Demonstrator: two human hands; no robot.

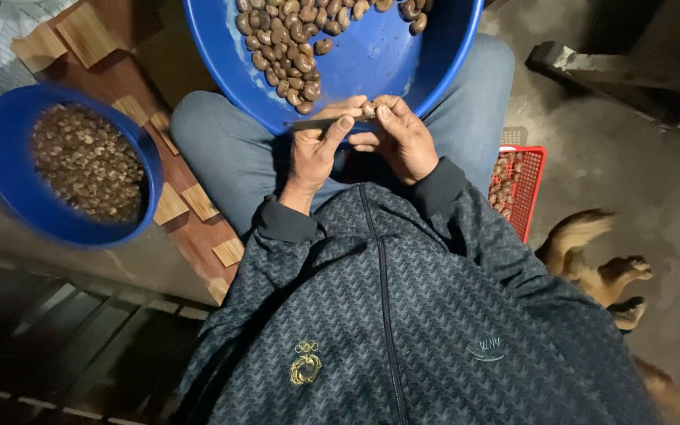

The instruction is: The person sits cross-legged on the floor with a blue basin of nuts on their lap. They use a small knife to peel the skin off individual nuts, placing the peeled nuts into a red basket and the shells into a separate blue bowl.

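Pinched between the fingertips of the right hand (403, 142) is a small brown nut (369, 105), held just over the near rim of the big blue basin (387, 63). That hand is closed on the nut, thumb and forefinger meeting around it. Beside it, the left hand (315, 153) is clamped on a thin metal blade (320, 123), which lies level with its far end reaching the nut. Both hands touch at the fingertips, above the person's lap.

On the knees rests the basin, with a heap of brown nuts (289, 43) piled on its far left side and bare blue bottom nearer the hands. To the right of the right knee stands a red crate (530, 189) with more nuts in it. Farther right a tan dog (604, 271) lies on the concrete floor. To the left sits a smaller blue bowl (9, 189) full of pale kernels (88, 161), with wooden blocks (190, 201) scattered beside it.
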